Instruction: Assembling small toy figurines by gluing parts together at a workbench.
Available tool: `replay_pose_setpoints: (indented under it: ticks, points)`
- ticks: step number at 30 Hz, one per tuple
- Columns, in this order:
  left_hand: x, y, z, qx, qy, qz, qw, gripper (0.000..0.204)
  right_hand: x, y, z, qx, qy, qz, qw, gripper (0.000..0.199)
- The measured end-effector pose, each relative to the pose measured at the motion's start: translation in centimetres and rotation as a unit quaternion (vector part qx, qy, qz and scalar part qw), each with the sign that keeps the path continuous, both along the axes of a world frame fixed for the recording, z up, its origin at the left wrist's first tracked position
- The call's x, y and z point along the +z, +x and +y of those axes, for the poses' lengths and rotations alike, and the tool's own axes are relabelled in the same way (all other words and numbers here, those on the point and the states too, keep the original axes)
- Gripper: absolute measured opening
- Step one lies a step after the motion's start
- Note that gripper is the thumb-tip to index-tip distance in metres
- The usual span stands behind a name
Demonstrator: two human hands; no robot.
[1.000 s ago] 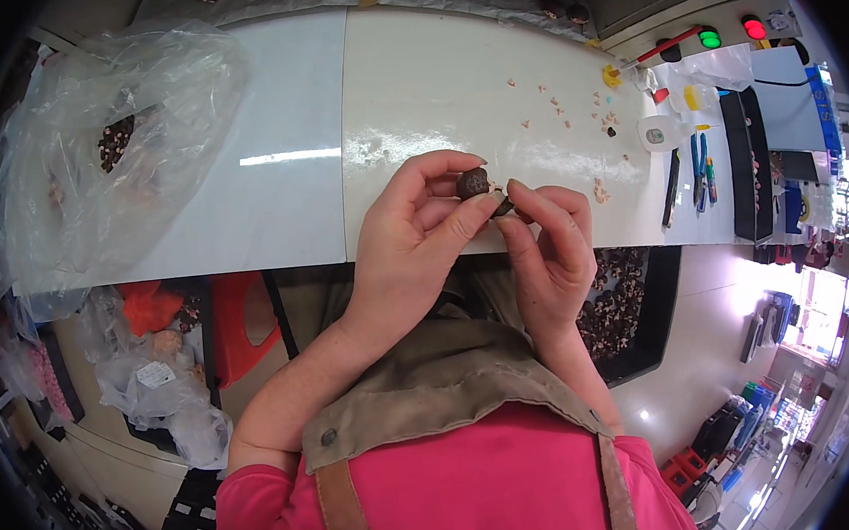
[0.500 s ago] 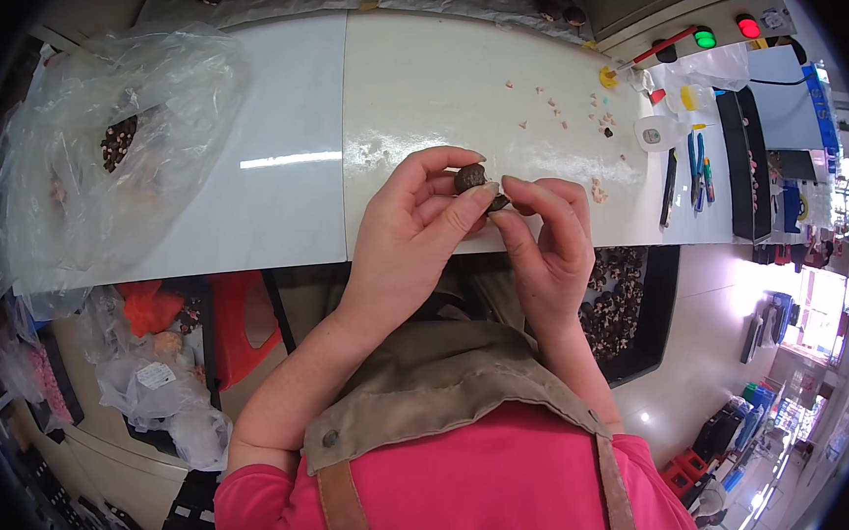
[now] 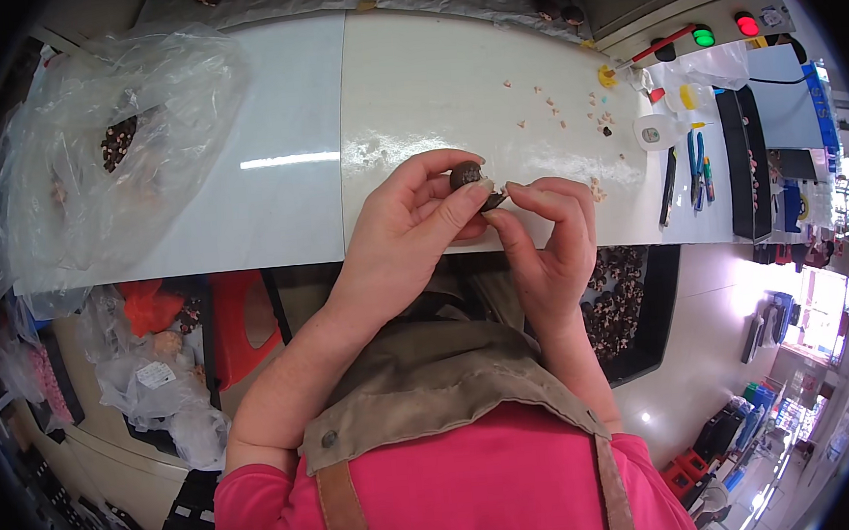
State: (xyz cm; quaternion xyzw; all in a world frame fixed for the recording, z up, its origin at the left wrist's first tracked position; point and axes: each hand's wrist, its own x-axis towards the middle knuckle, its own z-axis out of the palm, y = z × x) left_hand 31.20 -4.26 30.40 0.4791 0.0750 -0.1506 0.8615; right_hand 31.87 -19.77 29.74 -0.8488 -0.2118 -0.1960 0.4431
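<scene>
My left hand (image 3: 409,217) holds a small, rounded dark brown part (image 3: 463,175) between thumb and fingers, just above the near edge of the white worktable (image 3: 431,77). A dark lower portion of it shows below the left thumb. At that lower portion, the thumb and forefinger of my right hand (image 3: 552,231) close in on its edge from the right. My fingers cover much of the part, so its full shape is hidden. Small pale scraps (image 3: 598,191) lie on the tabletop beyond my right hand.
A clear plastic bag (image 3: 176,95) with dark pieces covers the table's left. To the right lie pliers (image 3: 696,169) and a long black tray (image 3: 744,164). Below the table edge, a black bin (image 3: 660,317) holds many dark-and-pale parts; a red stool (image 3: 242,327) stands left.
My right fingertips have shifted slightly along the edge of the dark part. The left hand has tilted and moved a little leftward with it.
</scene>
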Motion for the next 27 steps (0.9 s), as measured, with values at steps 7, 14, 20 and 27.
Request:
replay_pose_setpoints:
  ticks: [7, 14, 20, 27]
  points:
    - [-0.4, -0.1, 0.0, 0.017, -0.011, -0.007, 1.0, 0.029, 0.3, 0.5, 0.1, -0.01, -0.026, -0.047, 0.998, 0.031]
    - [-0.4, -0.4, -0.4, 0.039, -0.013, -0.018, 0.999, 0.029, 1.0, 0.7, -0.4, 0.01, -0.065, -0.052, 0.996, 0.028]
    - [-0.5, -0.4, -0.4, 0.052, -0.02, -0.017, 0.998, 0.028, 1.2, 0.7, 0.0, 0.012, -0.072, -0.045, 0.996, 0.026]
    - [-0.5, -0.4, -0.5, 0.052, -0.013, -0.013, 0.998, 0.028, 1.2, 0.8, -0.2, 0.02, -0.069, -0.038, 0.997, 0.026]
